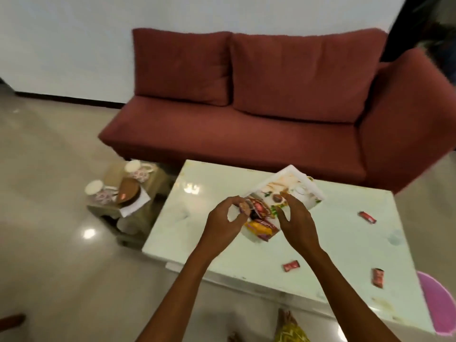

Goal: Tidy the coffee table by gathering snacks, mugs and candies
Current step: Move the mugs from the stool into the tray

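Hands are sitting at the near end of a white printed tray (pixel 303 193) on the coffee table (pixel 320 243). The left hand (pixel 229 215) is pinching a small snack packet (pixel 243 207) at the tray's 8 o'clock corner. The right hand (pixel 296 218) is hanging over the 5 o'clock side with fingers spread and loosely curved, nothing showing between them; whether it is touching the tray I cannot tell. A red snack packet (pixel 261 206) and an orange one (pixel 261 228) are already lying in the tray, so the snack-gathering step looks nearly done. The next move is probably dropping the pinched packet in, then reaching for the candies. Three red-wrapped candies are lying loose and well apart: one at 3 o'clock of the hands (pixel 367 216), one at 5 o'clock (pixel 291 265), one at 4 o'clock near the table edge (pixel 378 277). Two floral mugs (pixel 139 171) (pixel 97 192) are standing off the table on a low stool (pixel 108 211) at 9 o'clock, beside a brown bowl (pixel 128 192). A red sofa (pixel 246 119) is sitting at 12 o'clock. Nothing is blocking the candies.
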